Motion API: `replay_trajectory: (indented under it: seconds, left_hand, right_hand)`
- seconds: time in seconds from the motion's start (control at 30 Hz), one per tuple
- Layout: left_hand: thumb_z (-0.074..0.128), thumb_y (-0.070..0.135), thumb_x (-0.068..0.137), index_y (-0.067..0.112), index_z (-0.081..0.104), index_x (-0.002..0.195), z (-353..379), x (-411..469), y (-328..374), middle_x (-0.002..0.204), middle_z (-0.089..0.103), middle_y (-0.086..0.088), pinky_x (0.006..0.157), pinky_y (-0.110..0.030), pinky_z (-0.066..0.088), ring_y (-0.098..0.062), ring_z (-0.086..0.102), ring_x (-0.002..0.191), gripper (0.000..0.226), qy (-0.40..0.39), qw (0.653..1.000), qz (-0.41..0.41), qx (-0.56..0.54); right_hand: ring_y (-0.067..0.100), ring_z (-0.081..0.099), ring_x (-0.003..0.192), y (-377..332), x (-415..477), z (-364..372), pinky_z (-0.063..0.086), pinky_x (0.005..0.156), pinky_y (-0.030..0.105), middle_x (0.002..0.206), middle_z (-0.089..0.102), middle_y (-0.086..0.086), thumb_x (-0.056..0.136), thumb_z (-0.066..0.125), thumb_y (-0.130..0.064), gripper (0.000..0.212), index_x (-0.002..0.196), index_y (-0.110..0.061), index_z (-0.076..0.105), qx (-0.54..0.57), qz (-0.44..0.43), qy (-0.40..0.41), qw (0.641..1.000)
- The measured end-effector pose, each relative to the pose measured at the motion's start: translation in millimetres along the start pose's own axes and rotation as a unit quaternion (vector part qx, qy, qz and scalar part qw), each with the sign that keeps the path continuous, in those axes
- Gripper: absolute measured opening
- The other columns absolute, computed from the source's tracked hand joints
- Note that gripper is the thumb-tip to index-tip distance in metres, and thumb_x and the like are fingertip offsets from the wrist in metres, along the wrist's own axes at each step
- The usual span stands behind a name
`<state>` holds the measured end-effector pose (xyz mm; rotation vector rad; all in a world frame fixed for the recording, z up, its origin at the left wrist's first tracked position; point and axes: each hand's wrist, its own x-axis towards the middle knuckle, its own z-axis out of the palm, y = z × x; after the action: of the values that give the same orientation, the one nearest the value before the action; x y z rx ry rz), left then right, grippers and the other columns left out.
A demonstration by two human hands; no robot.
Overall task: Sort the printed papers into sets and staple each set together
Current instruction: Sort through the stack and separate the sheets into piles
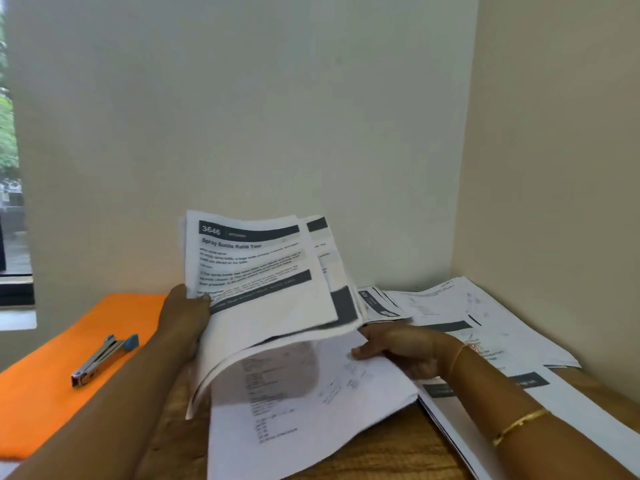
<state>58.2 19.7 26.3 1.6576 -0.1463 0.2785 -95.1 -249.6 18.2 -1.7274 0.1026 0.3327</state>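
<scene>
My left hand grips a raised bundle of printed papers by its left edge; the top sheet has a dark header reading 3646. Under the bundle's right side, my right hand rests on a loose printed sheet lying flat on the wooden table, fingers pointing left and thumb partly hidden by the bundle. A silver stapler with blue ends lies on an orange cloth at the left, apart from both hands.
More printed sheets are spread across the back right corner, and a thicker stack runs along the right edge. Walls close in behind and to the right. A window is at far left.
</scene>
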Motion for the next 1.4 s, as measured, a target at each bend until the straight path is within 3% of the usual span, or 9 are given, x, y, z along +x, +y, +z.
replay_trajectory:
  seconds: [0.17, 0.27, 0.37, 0.47, 0.6, 0.83, 1.1, 1.27, 1.4]
  left_hand:
    - [0.045, 0.011, 0.098, 0.008, 0.049, 0.106, 15.0, -16.9, 6.4, 0.093, 0.053, -0.012, 0.066, -0.032, 0.040, -0.027, 0.049, 0.081, 0.009, -0.021, 0.998, 0.051, 0.011]
    - [0.043, 0.011, 0.099, 0.009, 0.045, 0.101, 19.1, -26.1, 8.6, 0.081, 0.049, -0.003, 0.055, -0.027, 0.033, -0.019, 0.046, 0.072, 0.004, -0.018, 0.997, 0.078, 0.014]
    - [0.042, 0.014, 0.099, 0.010, 0.044, 0.100, 22.8, -32.7, 10.9, 0.084, 0.051, -0.004, 0.060, -0.031, 0.036, -0.022, 0.048, 0.078, 0.005, -0.001, 0.994, 0.107, 0.032]
    - [0.042, 0.015, 0.099, 0.006, 0.042, 0.094, 25.0, -41.0, 15.3, 0.075, 0.051, 0.001, 0.055, -0.027, 0.037, -0.019, 0.050, 0.070, 0.010, 0.023, 0.981, 0.185, 0.048]
    - [0.046, 0.015, 0.098, 0.013, 0.044, 0.105, 24.5, -54.5, 29.9, 0.084, 0.055, 0.007, 0.053, -0.014, 0.043, -0.005, 0.053, 0.069, 0.007, 0.034, 0.965, 0.261, -0.010]
    - [0.057, 0.016, 0.091, 0.020, 0.045, 0.114, 25.2, -63.5, 48.2, 0.096, 0.057, 0.017, 0.060, -0.002, 0.046, 0.005, 0.057, 0.081, 0.027, 0.020, 0.950, 0.289, -0.116]
    - [0.073, 0.029, 0.064, 0.027, 0.058, 0.100, 20.7, -63.2, 52.1, 0.089, 0.072, 0.009, 0.060, -0.020, 0.057, -0.008, 0.070, 0.077, 0.039, -0.114, 0.950, 0.210, -0.202]
    - [0.074, 0.025, 0.073, 0.028, 0.061, 0.095, 23.4, -58.6, 41.3, 0.083, 0.072, 0.009, 0.058, -0.019, 0.055, -0.009, 0.070, 0.074, 0.026, -0.153, 0.965, 0.149, -0.150]
    - [0.073, 0.024, 0.077, 0.022, 0.065, 0.102, 25.1, -57.5, 32.6, 0.093, 0.073, 0.004, 0.063, -0.023, 0.055, -0.013, 0.070, 0.079, 0.026, -0.193, 0.970, 0.113, -0.098]
  right_hand:
    - [0.016, 0.059, 0.070, -12.5, -8.3, 13.4, 0.049, 0.056, 0.021, 0.089, 0.065, 0.007, 0.092, 0.057, -0.015, 0.008, 0.095, -0.010, 0.062, -0.220, -0.010, 0.156, 0.963]
    - [0.017, 0.060, 0.067, -14.5, -3.8, 5.9, 0.048, 0.058, 0.024, 0.083, 0.066, 0.006, 0.098, 0.047, -0.035, 0.031, 0.088, -0.010, 0.063, -0.131, -0.078, 0.298, 0.942]
    - [0.017, 0.064, 0.073, -15.6, -5.1, 0.9, 0.051, 0.065, 0.030, 0.086, 0.069, 0.004, 0.095, 0.035, -0.057, 0.054, 0.104, -0.013, 0.066, 0.061, -0.120, 0.227, 0.965]
    - [0.025, 0.065, 0.107, -14.8, -5.1, 6.1, 0.051, 0.093, 0.042, 0.116, 0.068, 0.004, 0.095, 0.047, -0.047, 0.041, 0.124, -0.020, 0.061, 0.114, -0.154, 0.133, 0.973]
    - [0.026, 0.066, 0.105, -19.2, -0.8, 12.0, 0.054, 0.090, 0.040, 0.116, 0.069, 0.006, 0.093, 0.053, -0.003, 0.032, 0.124, -0.012, 0.057, 0.102, -0.243, 0.223, 0.939]
    - [0.022, 0.063, 0.103, -29.3, -6.3, 17.5, 0.052, 0.090, 0.038, 0.111, 0.068, 0.001, 0.093, 0.052, -0.001, 0.030, 0.109, -0.026, 0.058, 0.073, -0.349, 0.359, 0.862]
    - [0.011, 0.065, 0.097, -25.4, -5.8, 22.9, 0.058, 0.070, 0.025, 0.112, 0.065, -0.004, 0.093, 0.051, -0.023, 0.023, 0.115, -0.030, 0.049, 0.077, -0.376, 0.315, 0.868]
    - [0.015, 0.061, 0.107, -22.2, -3.2, 21.3, 0.055, 0.085, 0.032, 0.118, 0.063, -0.001, 0.091, 0.054, -0.026, 0.030, 0.120, -0.031, 0.046, 0.071, -0.361, 0.312, 0.876]
    - [0.004, 0.060, 0.099, -20.4, -0.4, 21.6, 0.052, 0.069, 0.012, 0.112, 0.063, -0.009, 0.094, 0.053, -0.024, 0.026, 0.118, -0.029, 0.047, 0.063, -0.343, 0.314, 0.883]
